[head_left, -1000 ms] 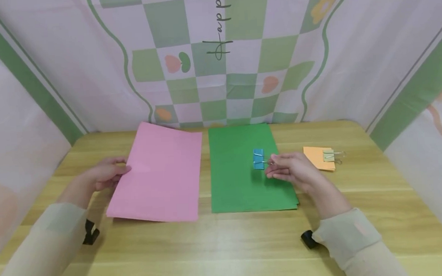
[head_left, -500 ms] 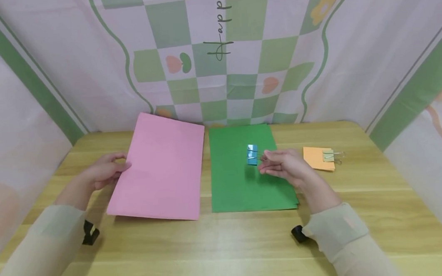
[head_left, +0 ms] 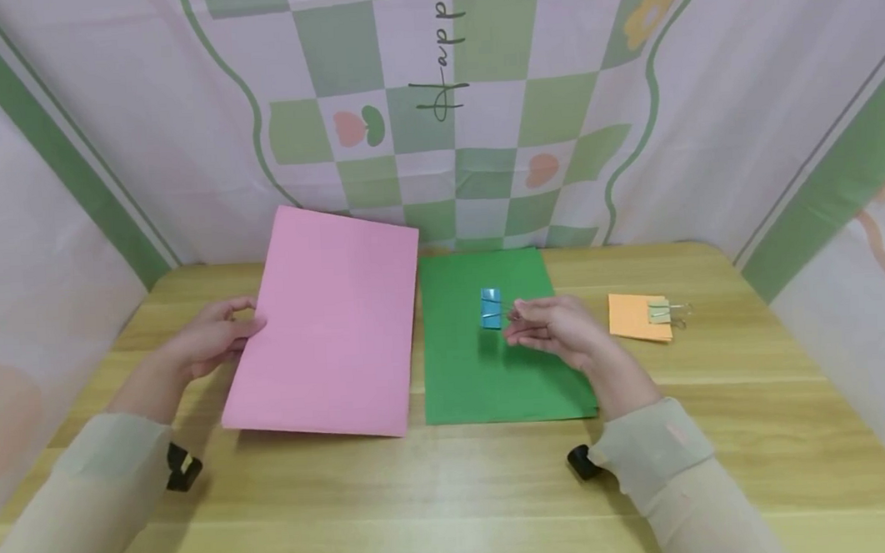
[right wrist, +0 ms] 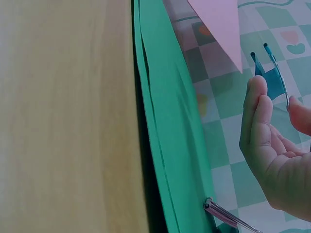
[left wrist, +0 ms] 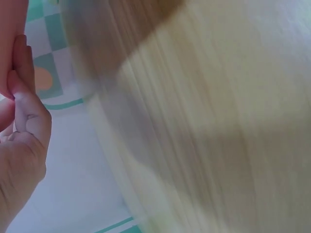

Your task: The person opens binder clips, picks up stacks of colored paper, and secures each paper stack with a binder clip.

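Note:
My left hand (head_left: 216, 334) pinches the left long edge of a pink paper stack (head_left: 332, 316), thumb on top. The paper is tilted, its far end raised in front of the cloth. In the left wrist view the curled fingers (left wrist: 30, 109) meet the pink edge. My right hand (head_left: 554, 329) holds a blue binder clip (head_left: 491, 309) by its wire handles, between thumb and fingers. Seen from the right wrist, the clip's two edges stand apart, pointing away from the fingertips. It hovers over a green paper stack (head_left: 485, 374) that lies on the table.
Small orange sheets (head_left: 628, 317) lie on the right, gripped by a pale yellow binder clip (head_left: 658, 311). The wooden table (head_left: 454, 493) ends at a checkered cloth (head_left: 423, 127) hanging behind. Black wrist mounts (head_left: 582, 463) hang below both sleeves.
The pink paper has risen at its far end and shifted right, with my left hand gripping it. My right hand has carried the blue clip left across the green paper.

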The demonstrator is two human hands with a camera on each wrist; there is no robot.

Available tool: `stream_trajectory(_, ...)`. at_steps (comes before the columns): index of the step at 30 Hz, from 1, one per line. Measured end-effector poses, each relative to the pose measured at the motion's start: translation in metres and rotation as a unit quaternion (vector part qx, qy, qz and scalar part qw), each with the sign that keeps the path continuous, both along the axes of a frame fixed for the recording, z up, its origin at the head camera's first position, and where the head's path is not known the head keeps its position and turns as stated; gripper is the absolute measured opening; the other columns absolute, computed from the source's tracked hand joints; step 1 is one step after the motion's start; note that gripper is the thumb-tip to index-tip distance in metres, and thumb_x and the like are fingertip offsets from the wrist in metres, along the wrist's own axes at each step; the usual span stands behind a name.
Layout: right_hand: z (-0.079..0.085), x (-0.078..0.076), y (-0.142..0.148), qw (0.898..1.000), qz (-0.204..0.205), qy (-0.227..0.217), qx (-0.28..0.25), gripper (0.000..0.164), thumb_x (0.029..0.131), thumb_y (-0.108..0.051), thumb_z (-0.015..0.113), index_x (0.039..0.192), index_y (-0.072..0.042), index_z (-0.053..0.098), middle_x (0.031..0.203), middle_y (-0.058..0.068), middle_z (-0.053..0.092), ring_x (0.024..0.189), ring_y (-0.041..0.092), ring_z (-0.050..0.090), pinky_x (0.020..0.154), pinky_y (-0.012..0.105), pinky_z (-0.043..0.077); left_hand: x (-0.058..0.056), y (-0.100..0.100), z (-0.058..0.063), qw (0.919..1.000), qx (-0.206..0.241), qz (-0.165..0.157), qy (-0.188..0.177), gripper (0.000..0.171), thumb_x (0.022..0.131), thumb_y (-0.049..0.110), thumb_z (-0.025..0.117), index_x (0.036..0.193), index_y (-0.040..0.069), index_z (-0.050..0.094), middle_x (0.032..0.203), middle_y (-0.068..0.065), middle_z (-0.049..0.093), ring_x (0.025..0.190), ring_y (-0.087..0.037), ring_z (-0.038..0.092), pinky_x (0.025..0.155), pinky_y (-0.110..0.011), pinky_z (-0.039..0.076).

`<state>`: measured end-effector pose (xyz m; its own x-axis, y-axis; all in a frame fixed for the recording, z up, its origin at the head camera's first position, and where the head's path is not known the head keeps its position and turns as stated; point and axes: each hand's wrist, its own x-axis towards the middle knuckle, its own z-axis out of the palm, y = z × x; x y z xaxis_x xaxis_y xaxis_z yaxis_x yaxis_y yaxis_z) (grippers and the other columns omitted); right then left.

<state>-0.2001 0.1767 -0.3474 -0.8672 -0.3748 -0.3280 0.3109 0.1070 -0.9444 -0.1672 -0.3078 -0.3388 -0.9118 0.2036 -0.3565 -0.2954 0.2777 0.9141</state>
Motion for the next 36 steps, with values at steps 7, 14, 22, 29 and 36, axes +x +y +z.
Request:
stream_trajectory(7,-0.001,0.0,-0.01,1.0,0.0,-0.009,0.0,0.046,0.105,-0.019,0.05,0.134,0.016,0.045,0.09,0.004,0.072,0.087,0.018,0.072,0.084,0.024,0.059,0.001,0.004,0.004,0.9997,0.02,0.006,0.014,0.013,0.105,0.02,0.05,0.118,0.019,0.05,0.085,0.009,0.075,0.08,-0.007,0.072,0.071,-0.026,0.059)
stream_trajectory(14,-0.002,-0.001,-0.02,1.0,0.005,-0.01,-0.008,0.047,0.105,-0.02,0.05,0.133,0.017,0.045,0.088,0.004,0.072,0.082,0.015,0.072,0.081,0.023,0.059,0.001,0.01,0.006,0.9992,0.033,0.006,0.021,0.014,0.105,0.019,0.051,0.118,0.019,0.049,0.083,0.008,0.074,0.077,-0.007,0.071,0.07,-0.026,0.06)
stream_trajectory(22,-0.002,-0.001,-0.026,1.0,0.01,-0.008,-0.017,0.042,0.105,-0.017,0.05,0.129,0.016,0.049,0.086,0.004,0.072,0.081,0.015,0.072,0.08,0.023,0.06,0.001,0.027,0.007,0.9983,0.045,-0.011,0.034,0.011,0.105,0.018,0.049,0.116,0.016,0.051,0.082,0.006,0.075,0.074,-0.008,0.071,0.067,-0.027,0.06)
stream_trajectory(29,-0.003,0.0,-0.029,1.0,0.013,-0.009,-0.026,0.042,0.104,-0.018,0.051,0.128,0.017,0.05,0.086,0.004,0.072,0.081,0.015,0.071,0.08,0.022,0.059,0.001,0.038,0.007,0.9976,0.053,-0.02,0.039,0.012,0.105,0.018,0.049,0.117,0.014,0.051,0.083,0.005,0.075,0.074,-0.009,0.072,0.067,-0.027,0.06)
stream_trajectory(36,-0.005,0.0,-0.033,0.999,0.011,-0.015,-0.031,0.044,0.105,-0.02,0.05,0.13,0.017,0.049,0.085,0.004,0.072,0.08,0.015,0.072,0.079,0.022,0.06,0.0,0.041,0.005,0.9974,0.057,-0.011,0.041,0.011,0.105,0.017,0.049,0.116,0.016,0.053,0.081,0.006,0.075,0.073,-0.009,0.072,0.067,-0.026,0.061)
